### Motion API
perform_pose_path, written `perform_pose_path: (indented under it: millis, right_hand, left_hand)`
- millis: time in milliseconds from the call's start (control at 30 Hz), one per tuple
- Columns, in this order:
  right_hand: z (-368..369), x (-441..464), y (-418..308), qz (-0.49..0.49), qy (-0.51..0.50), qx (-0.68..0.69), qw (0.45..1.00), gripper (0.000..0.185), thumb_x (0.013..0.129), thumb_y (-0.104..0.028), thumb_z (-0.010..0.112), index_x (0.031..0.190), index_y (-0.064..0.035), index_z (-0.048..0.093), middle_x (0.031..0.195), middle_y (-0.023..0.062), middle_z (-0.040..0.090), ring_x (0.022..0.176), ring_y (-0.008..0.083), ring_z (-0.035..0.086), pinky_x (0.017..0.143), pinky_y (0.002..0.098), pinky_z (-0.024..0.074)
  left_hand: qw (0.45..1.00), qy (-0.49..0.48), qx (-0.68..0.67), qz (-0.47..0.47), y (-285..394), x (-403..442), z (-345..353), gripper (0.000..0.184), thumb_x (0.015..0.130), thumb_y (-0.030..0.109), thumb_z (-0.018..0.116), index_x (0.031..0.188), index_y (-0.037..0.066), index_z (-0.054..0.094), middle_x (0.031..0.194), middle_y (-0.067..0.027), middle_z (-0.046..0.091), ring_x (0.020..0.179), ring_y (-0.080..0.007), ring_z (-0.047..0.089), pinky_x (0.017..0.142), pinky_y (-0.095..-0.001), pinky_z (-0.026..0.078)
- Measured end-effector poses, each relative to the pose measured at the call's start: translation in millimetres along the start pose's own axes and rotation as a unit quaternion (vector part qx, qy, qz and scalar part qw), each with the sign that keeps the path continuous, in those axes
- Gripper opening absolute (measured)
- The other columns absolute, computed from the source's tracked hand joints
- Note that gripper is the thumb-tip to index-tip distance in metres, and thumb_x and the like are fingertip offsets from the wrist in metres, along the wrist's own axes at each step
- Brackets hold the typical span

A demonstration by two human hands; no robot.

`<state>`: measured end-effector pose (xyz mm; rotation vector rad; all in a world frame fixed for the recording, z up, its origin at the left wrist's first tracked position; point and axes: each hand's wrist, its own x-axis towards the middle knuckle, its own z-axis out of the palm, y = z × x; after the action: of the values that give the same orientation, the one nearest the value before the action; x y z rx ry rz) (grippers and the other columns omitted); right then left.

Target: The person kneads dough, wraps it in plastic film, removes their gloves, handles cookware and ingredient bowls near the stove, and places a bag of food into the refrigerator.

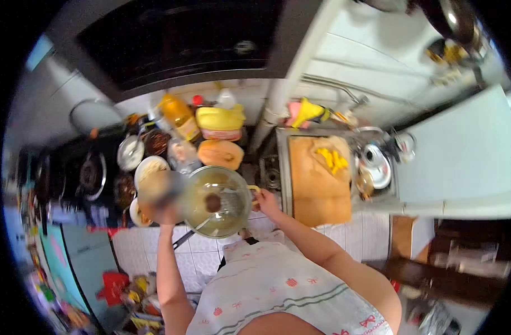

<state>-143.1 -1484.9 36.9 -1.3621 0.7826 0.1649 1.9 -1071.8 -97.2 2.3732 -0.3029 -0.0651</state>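
A round, pale-rimmed pot [245, 215] is in front of my body, with a dark brown round spot at its middle. I cannot tell whether that spot is a lid knob or something inside. My right hand [266, 203] is closed around the pot's yellow handle [254, 191] on the right side. Left of the pot is my left hand [167, 214], its fingers lost in a blurred patch, so its grip does not show. A utensil with a black handle [183, 240] sticks out past the pot's lower left rim.
Behind the pot are a cut orange-fleshed fruit [221, 153], a yellow container [221, 118] and an orange bottle [178, 114]. Several bowls [131, 153] stand to the left by the stove [91, 176]. Yellow pieces [332, 160] lie on a wooden cutting board [320, 198] at right, beside dishes [376, 167].
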Motion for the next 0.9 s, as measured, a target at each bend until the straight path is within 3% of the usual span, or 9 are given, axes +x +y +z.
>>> perform_pose_path:
  millis: [100, 200, 367, 400, 500, 567, 700, 800, 900]
  right_hand:
    - [10, 11, 15, -0.025, -0.002, -0.015, 1.0, 0.021, 0.097, -0.019, 0.05, 0.105, 0.001, 0.052, 0.075, 0.0124, 0.063, 0.053, 0.0193, 0.064, 0.046, 0.032, 0.0527]
    - [15, 10, 23, -0.021, -0.005, -0.001, 1.0, 0.025, 0.097, -0.022, 0.05, 0.105, 0.001, 0.053, 0.074, 0.0144, 0.064, 0.052, 0.0204, 0.065, 0.044, 0.032, 0.0527]
    - [3, 28, 53, -0.054, 0.023, -0.084, 0.995, 0.03, 0.097, -0.026, 0.05, 0.102, 0.0012, 0.06, 0.076, 0.0132, 0.066, 0.069, 0.0202, 0.067, 0.061, 0.0344, 0.0531]
    - [-8, -3, 8, 0.053, 0.004, -0.003, 0.999, 0.026, 0.095, -0.022, 0.053, 0.101, 0.0003, 0.063, 0.087, 0.0154, 0.067, 0.083, 0.0242, 0.065, 0.073, 0.0354, 0.0509]
    - [-52, -16, 24, -0.16, 0.092, -0.101, 0.978, 0.022, 0.09, -0.014, 0.054, 0.105, -0.0004, 0.064, 0.095, 0.0172, 0.066, 0.087, 0.0262, 0.064, 0.076, 0.0354, 0.0504]
    - [-91, -16, 38, -0.137, 0.124, -0.068, 0.98, 0.025, 0.085, -0.007, 0.05, 0.105, 0.0005, 0.064, 0.098, 0.0166, 0.066, 0.086, 0.027, 0.064, 0.077, 0.0349, 0.0505]
    - [-198, -1, 76, -0.214, 0.249, -0.119, 0.937, 0.021, 0.091, -0.005, 0.048, 0.107, -0.0021, 0.061, 0.092, 0.0063, 0.063, 0.072, 0.0143, 0.06, 0.063, 0.0276, 0.0491]
    - [-270, -10, 13, -0.132, 0.293, -0.054, 0.945, 0.017, 0.087, -0.007, 0.053, 0.099, -0.0007, 0.063, 0.093, 0.0149, 0.065, 0.082, 0.0294, 0.063, 0.075, 0.0363, 0.0496]
    - [-336, 3, -36, -0.193, 0.312, -0.263, 0.892, 0.019, 0.087, -0.008, 0.054, 0.104, -0.002, 0.061, 0.107, 0.0172, 0.061, 0.086, 0.0305, 0.062, 0.077, 0.0381, 0.0489]
  left_hand:
    - [0.997, -0.03, -0.012, -0.068, -18, 22, -11, 0.018, 0.092, 0.015, 0.057, 0.087, 0.0, 0.066, 0.069, -0.001, 0.062, 0.057, -0.0075, 0.052, 0.051, -0.0246, 0.042]
    - [0.967, -0.085, -0.138, -0.196, 65, 36, -48, 0.018, 0.091, 0.014, 0.056, 0.085, -0.002, 0.063, 0.064, -0.0035, 0.06, 0.052, -0.0108, 0.05, 0.049, -0.0277, 0.04]
    - [0.978, -0.133, 0.063, -0.149, 121, 50, -79, 0.018, 0.088, 0.016, 0.057, 0.092, 0.001, 0.068, 0.078, -0.0141, 0.067, 0.072, -0.0235, 0.064, 0.066, -0.0345, 0.049]
    - [0.977, -0.126, 0.112, -0.128, 151, 47, -91, 0.017, 0.087, 0.014, 0.057, 0.092, 0.003, 0.068, 0.08, -0.0157, 0.067, 0.074, -0.027, 0.065, 0.067, -0.0369, 0.05]
    - [0.914, -0.117, 0.379, -0.088, 198, 50, -120, 0.022, 0.082, 0.007, 0.055, 0.099, 0.008, 0.069, 0.088, -0.0195, 0.067, 0.083, -0.0377, 0.064, 0.071, -0.0462, 0.05]
    - [0.922, -0.032, 0.379, -0.073, 275, 36, -136, 0.026, 0.089, 0.015, 0.048, 0.109, 0.008, 0.063, 0.085, -0.0186, 0.066, 0.079, -0.0373, 0.064, 0.07, -0.0467, 0.051]
    - [0.982, 0.107, 0.09, 0.129, 410, 22, -103, 0.035, 0.079, -0.004, 0.047, 0.11, 0.005, 0.062, 0.098, -0.0156, 0.062, 0.091, -0.0302, 0.061, 0.079, -0.038, 0.049]
    - [0.985, -0.011, -0.013, 0.171, 476, 10, -22, 0.033, 0.076, -0.007, 0.048, 0.104, 0.003, 0.064, 0.094, -0.0146, 0.062, 0.088, -0.0287, 0.062, 0.078, -0.0357, 0.049]
    - [0.947, -0.2, -0.126, 0.217, 510, -1, 86, 0.029, 0.079, -0.004, 0.051, 0.103, 0.004, 0.065, 0.095, -0.014, 0.063, 0.087, -0.03, 0.062, 0.078, -0.035, 0.049]
